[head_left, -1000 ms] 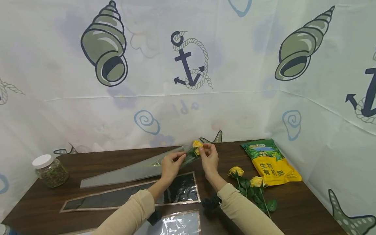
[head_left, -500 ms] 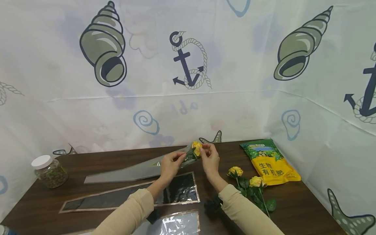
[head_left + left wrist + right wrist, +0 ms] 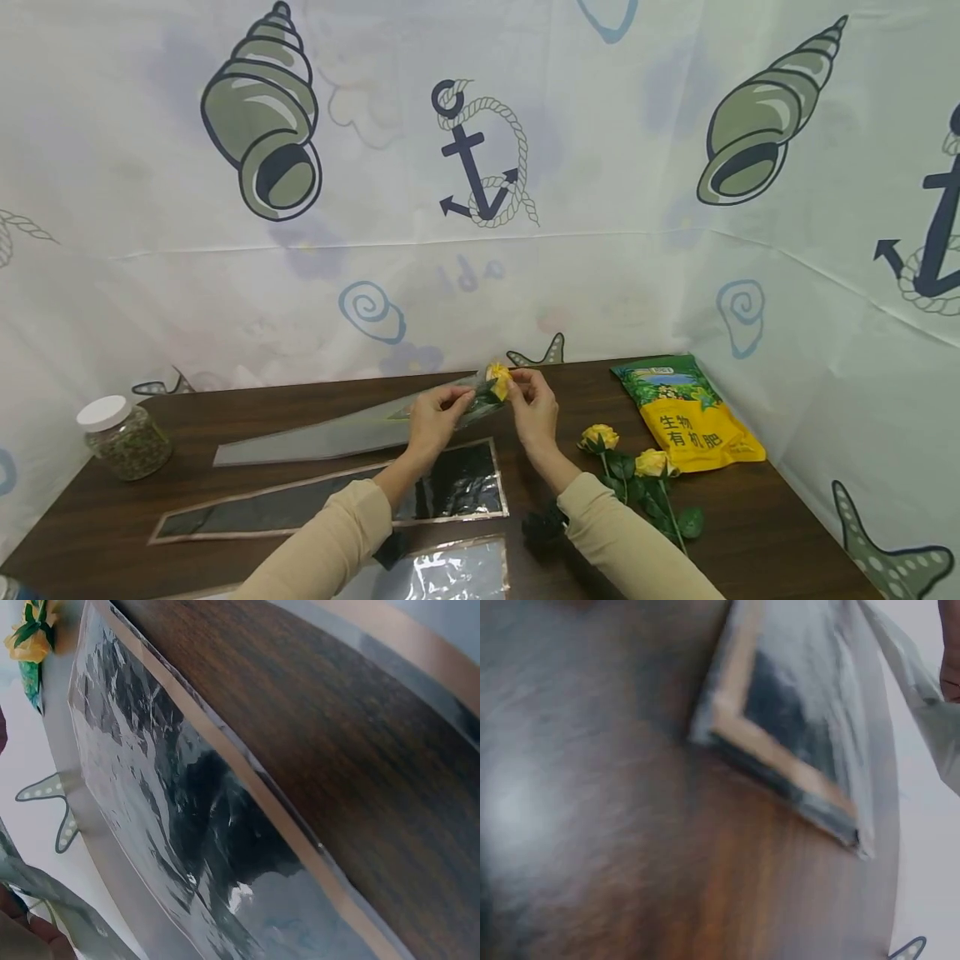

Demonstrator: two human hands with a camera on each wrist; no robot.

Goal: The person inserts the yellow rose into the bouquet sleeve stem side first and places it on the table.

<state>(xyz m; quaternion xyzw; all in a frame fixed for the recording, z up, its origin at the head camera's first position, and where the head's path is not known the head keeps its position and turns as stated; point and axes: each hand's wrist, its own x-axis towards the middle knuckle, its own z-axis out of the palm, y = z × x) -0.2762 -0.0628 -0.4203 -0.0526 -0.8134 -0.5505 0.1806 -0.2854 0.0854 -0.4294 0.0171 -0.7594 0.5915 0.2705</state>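
A yellow rose (image 3: 498,380) lies with its head at the wide end of a long, tapering clear flower sleeve (image 3: 322,437), green leaves showing through the film. My left hand (image 3: 435,418) pinches the sleeve just below the leaves; in the left wrist view its fingers (image 3: 45,937) meet the film at the lower left. Close beside the rose's head, my right hand (image 3: 535,410) pinches the sleeve's edge between thumb and fingers. The right wrist view catches only a bit of that hand and the film (image 3: 943,727) at the right edge. The stem's lower part is hard to make out.
A dark sleeve (image 3: 300,500) and a silvery sleeve (image 3: 450,575) lie nearer on the brown table (image 3: 82,550). Two yellow roses (image 3: 652,483) rest at right, before a green-yellow fertilizer bag (image 3: 697,417). A white-lidded jar (image 3: 127,442) stands at left.
The sleeve's narrow end has shifted slightly right and up. The rose's head has turned and moved a little left within the sleeve's mouth. Both hands stay nearly in place.
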